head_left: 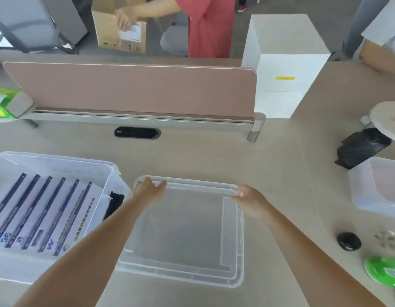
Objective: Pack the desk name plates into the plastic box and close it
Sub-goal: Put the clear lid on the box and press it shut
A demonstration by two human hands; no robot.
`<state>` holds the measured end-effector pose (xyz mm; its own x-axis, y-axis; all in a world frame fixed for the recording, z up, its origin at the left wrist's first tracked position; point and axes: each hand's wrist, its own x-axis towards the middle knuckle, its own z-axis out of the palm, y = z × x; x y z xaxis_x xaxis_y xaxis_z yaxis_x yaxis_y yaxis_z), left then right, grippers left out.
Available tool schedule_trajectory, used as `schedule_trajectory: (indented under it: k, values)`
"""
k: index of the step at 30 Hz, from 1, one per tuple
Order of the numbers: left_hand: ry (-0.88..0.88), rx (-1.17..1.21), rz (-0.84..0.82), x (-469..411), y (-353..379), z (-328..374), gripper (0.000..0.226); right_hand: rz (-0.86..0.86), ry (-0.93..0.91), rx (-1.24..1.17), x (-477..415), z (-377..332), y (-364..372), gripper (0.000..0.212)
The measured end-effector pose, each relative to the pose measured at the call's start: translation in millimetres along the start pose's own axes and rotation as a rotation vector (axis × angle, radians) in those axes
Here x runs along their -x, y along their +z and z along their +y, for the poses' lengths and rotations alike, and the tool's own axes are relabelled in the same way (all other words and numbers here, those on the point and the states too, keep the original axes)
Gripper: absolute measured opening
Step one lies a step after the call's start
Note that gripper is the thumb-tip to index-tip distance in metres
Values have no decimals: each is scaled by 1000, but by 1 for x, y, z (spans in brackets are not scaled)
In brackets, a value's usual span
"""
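**Object in hand.** The clear plastic lid lies flat on the desk, centre of view, just right of the plastic box. The box stands open at the left. The desk name plates are already inside it, leaning in a row of about six.

**Handling, as judged.**
- The lid looks thin, light and somewhat flexible, and a one-sided lift would probably make it sag or twist.
- Its surface is smooth and likely slippery, so the raised rim is the sound place to hold it.
- A hold at two opposite edges or corners should keep it level for the carry left over the box.
- The plates stand close to the box's rim. The lid may therefore need squaring up before it is pressed down.

**Grip.**
- The left hand is at the lid's far left corner. Its fingers are straight and the thumb is spread well away from them. It spans the corner without being closed on it, and whether it touches the rim is not clear.
- The right hand is at the far right corner, seen from the back with its fingers bent toward the rim. Blur hides whether it pinches the edge or only rests there, so I cannot tell.

**Status.** Packing appears done, and the lid is not yet lifted.
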<state>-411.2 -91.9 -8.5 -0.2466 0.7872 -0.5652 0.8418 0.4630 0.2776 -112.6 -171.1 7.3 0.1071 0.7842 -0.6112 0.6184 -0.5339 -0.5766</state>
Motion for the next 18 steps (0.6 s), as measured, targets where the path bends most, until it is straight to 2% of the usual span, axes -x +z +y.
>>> schedule_trajectory:
  k: [2,3,6,8,10,13,18]
  values:
    - [-41,-81,10,-3,14,-11,85,-29,-3,36,-10,13,8,38]
    - [-58,-141,13,-4,20,-16,81,-55,-9,126,-15,20,15,45]
    - [-83,-280,-39,-2,34,-27,71,-102,-131,532,-18,34,34,54]
    - [-44,-348,-73,-2,41,-30,65,-100,-250,786,-16,43,39,67]
    - [2,-370,-116,-1,49,-30,64,-93,-268,864,-17,55,39,60]
    - [74,-400,-133,6,61,-25,65,-70,-229,845,-20,68,26,49]
    - [132,-283,-43,5,66,-7,60,-4,-98,733,-29,78,-11,42]
